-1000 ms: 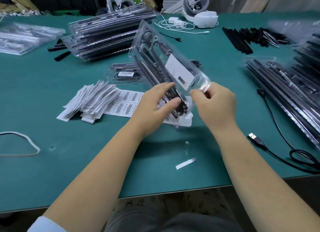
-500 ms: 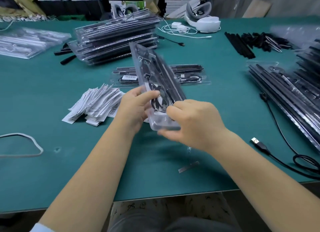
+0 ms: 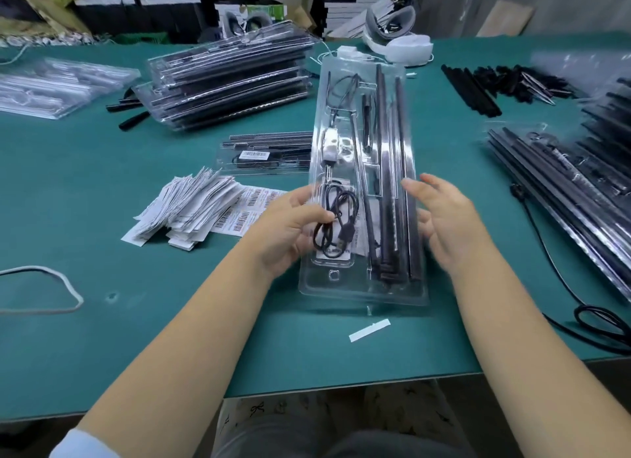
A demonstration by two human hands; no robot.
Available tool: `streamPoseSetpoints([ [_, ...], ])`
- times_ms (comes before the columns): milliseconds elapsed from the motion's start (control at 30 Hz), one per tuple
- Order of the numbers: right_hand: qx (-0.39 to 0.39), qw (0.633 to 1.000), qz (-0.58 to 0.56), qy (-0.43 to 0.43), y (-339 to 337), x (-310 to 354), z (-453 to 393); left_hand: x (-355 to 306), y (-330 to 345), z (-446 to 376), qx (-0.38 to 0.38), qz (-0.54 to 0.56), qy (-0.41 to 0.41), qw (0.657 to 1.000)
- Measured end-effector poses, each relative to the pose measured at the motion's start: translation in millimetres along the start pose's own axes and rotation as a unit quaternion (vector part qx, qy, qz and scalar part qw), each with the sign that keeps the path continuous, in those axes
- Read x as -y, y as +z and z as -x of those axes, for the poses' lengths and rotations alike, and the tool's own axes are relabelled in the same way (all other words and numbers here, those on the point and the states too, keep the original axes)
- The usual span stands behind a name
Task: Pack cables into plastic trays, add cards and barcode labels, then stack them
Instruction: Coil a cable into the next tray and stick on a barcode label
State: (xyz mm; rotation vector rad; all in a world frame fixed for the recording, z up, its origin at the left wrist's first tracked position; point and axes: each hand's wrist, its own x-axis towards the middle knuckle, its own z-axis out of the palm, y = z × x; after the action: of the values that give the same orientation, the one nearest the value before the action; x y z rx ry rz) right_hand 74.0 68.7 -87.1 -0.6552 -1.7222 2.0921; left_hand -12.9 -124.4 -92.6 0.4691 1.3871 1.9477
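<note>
Currently held lengthwise over the counter [image 3: 102, 338]: one clear plastic tray [image 3: 363, 280], packed with long black rods and a coiled black cable [image 3: 336, 220]. Left grip [image 3: 290, 230] curled round the tray's left edge, thumb on top beside the cable coil. Right grip [image 3: 444, 222] with fingers relaxed and spread, against or just off the tray's right edge; contact not certain. White card visible through the tray beneath the cable.

Judged step: inspection of a filled tray before labelling or stacking; no barcode label discernible on this face. Barcode label sheet [image 3: 246, 211] and card pile [image 3: 184, 211] just left of the left grip. Labelled tray [image 3: 266, 157] flat beyond the left grip; finished stack [image 3: 228, 78] farther off beyond that.

Next move, as judged: firm hold from the right grip, then a label peeled and pressed on, or placement onto the stack. Risk: loose contents shifting if tilted.
</note>
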Motion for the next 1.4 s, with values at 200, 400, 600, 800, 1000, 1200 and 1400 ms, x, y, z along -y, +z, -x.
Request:
streamPoseSetpoints([
  [200,-0.045,0.993,0.108,0.009,0,-3,-3,0,8,6,-0.02,-0.246,0.033,0.969],
  [400,-0.059,0.998,0.019,-0.016,-13,7,1,4,-5,-4,-0.136,-0.65,0.108,0.74],
  [600,-0.055,0.998,-0.006,-0.006,-27,9,0,16,-7,-15,-0.125,-0.726,0.025,0.676],
  [800,-0.072,0.994,0.081,-0.007,-28,3,-8,5,-17,-12,-0.247,-0.564,0.09,0.783],
  [1000,-0.035,0.988,0.151,0.009,-23,0,-12,-11,-21,-6,-0.384,-0.363,0.157,0.835],
  [1200,0.011,0.958,0.282,-0.042,1,-10,-2,-11,-14,-7,-0.286,-0.466,0.105,0.831],
  [1400,-0.09,0.867,0.444,-0.21,7,-9,7,-1,-12,-5,-0.1,-0.685,0.101,0.715],
])
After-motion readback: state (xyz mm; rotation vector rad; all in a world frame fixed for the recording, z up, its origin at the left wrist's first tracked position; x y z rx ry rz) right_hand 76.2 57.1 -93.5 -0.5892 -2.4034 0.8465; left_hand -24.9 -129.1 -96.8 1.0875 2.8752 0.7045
